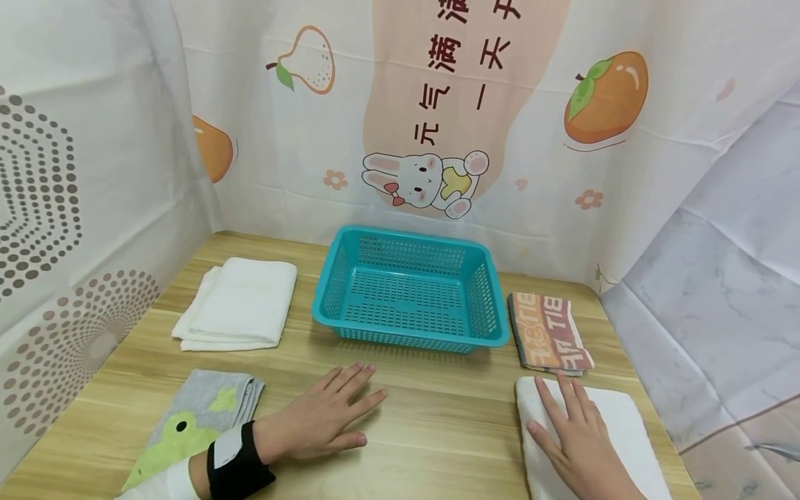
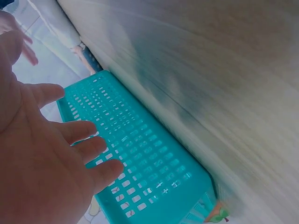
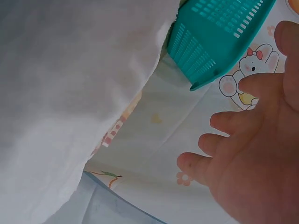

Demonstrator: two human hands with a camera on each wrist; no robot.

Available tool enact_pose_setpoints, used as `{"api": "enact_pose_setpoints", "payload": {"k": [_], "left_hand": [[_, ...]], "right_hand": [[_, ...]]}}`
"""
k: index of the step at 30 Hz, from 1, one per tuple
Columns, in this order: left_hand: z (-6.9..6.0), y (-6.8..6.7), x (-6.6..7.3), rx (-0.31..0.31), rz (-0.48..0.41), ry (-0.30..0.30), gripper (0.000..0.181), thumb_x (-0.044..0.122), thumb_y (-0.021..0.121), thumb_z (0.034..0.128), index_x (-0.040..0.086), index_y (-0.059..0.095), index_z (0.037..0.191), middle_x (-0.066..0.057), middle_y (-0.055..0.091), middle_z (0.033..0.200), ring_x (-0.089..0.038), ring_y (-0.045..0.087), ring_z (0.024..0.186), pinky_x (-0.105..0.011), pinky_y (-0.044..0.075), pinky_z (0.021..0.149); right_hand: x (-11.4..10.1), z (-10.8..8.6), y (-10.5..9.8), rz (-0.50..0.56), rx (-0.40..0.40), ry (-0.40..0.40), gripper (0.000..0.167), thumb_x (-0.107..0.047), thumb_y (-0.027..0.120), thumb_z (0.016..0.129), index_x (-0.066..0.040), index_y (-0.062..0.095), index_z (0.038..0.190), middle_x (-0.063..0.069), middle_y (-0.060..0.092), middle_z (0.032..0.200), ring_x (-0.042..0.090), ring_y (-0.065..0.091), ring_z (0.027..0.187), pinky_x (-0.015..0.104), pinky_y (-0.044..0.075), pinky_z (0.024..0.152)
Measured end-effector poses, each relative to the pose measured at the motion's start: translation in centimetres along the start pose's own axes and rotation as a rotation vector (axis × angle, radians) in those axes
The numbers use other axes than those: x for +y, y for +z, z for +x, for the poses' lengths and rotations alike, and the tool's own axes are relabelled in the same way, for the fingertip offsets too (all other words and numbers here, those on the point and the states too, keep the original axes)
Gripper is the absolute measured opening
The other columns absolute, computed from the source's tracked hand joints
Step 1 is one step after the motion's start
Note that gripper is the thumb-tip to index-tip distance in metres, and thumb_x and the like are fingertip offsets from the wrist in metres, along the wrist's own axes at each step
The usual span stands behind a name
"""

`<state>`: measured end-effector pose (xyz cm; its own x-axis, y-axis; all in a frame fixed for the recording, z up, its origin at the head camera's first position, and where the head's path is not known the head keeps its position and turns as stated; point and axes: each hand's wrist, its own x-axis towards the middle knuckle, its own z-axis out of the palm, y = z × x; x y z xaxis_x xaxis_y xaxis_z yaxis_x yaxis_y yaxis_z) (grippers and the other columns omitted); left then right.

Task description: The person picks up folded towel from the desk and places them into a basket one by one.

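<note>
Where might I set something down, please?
The largest bare table patch lies before the basket, between left fingers and right white towel; a narrow strip separates basket and left white towel. The right side, with patterned cloth too, is crowded.

The left grip (image 1: 321, 420) is before a teal basket (image 1: 406, 335), the right grip (image 1: 576, 437) over a white towel (image 1: 630, 434).

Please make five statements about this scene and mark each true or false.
1. A lettered towel lies right of the turquoise plastic basket. True.
2. The basket holds a towel. False: none lies in it.
3. The right hand pinches something. False: it is spread above a thick white towel.
4. A grey towel with a green print lies left of the left hand. True.
5. The black wristband is on the right wrist. False: it is on the left.
</note>
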<state>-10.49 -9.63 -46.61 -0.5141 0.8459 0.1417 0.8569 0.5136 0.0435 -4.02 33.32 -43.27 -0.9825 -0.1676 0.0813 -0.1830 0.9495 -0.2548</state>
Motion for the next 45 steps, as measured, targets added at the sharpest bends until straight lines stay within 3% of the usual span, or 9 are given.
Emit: {"api": "enact_pose_setpoints", "payload": {"k": [12, 21, 26, 33, 45], "left_hand": [[0.0, 0.0, 0.0, -0.014, -0.011, -0.009, 0.063, 0.053, 0.040, 0.1033, 0.018, 0.035, 0.156, -0.023, 0.028, 0.158, -0.039, 0.031, 0.145, -0.054, 0.034, 0.111], [0.1, -0.1, -0.1, 0.000, -0.016, -0.010, 0.063, 0.053, 0.041, 0.1032, 0.018, 0.035, 0.155, -0.023, 0.028, 0.158, -0.038, 0.030, 0.145, -0.054, 0.034, 0.111], [0.1, -0.1, 0.0, -0.005, -0.018, -0.013, 0.063, 0.051, 0.045, 0.1021, 0.018, 0.035, 0.155, -0.023, 0.029, 0.158, -0.038, 0.030, 0.145, -0.054, 0.033, 0.111], [0.0, 0.0, 0.1, 0.003, -0.002, -0.002, 0.063, 0.053, 0.042, 0.1028, 0.019, 0.035, 0.156, -0.022, 0.029, 0.158, -0.037, 0.030, 0.145, -0.053, 0.034, 0.110], [-0.1, -0.1, 0.1, -0.012, -0.024, -0.016, 0.062, 0.050, 0.045, 0.1027, 0.018, 0.035, 0.155, -0.022, 0.029, 0.158, -0.037, 0.030, 0.145, -0.055, 0.035, 0.110]], "right_hand": [[0.9, -0.8, -0.1, 0.004, 0.036, -0.004, 0.071, -0.037, 0.054, 0.102, -0.014, 0.021, 0.160, 0.030, 0.011, 0.160, 0.049, -0.001, 0.148, 0.073, 0.004, 0.110], [1.6, -1.2, 0.0, -0.019, 0.041, 0.011, 0.071, -0.038, 0.055, 0.101, -0.015, 0.021, 0.160, 0.034, 0.017, 0.157, 0.053, 0.006, 0.145, 0.075, 0.019, 0.100], [2.1, -1.6, 0.0, -0.008, 0.033, 0.027, 0.072, -0.037, 0.054, 0.102, -0.016, 0.017, 0.161, 0.035, 0.015, 0.157, 0.058, 0.006, 0.143, 0.075, 0.012, 0.105], [2.7, -1.9, 0.2, -0.047, 0.015, 0.054, 0.073, -0.039, 0.054, 0.102, -0.016, 0.017, 0.161, 0.037, 0.017, 0.155, 0.060, 0.013, 0.140, 0.075, 0.023, 0.095], [3.1, -2.0, 0.0, -0.087, -0.055, 0.127, 0.075, -0.044, 0.049, 0.103, -0.013, 0.013, 0.160, 0.037, 0.015, 0.155, 0.063, 0.020, 0.135, 0.084, 0.023, 0.088]]}}
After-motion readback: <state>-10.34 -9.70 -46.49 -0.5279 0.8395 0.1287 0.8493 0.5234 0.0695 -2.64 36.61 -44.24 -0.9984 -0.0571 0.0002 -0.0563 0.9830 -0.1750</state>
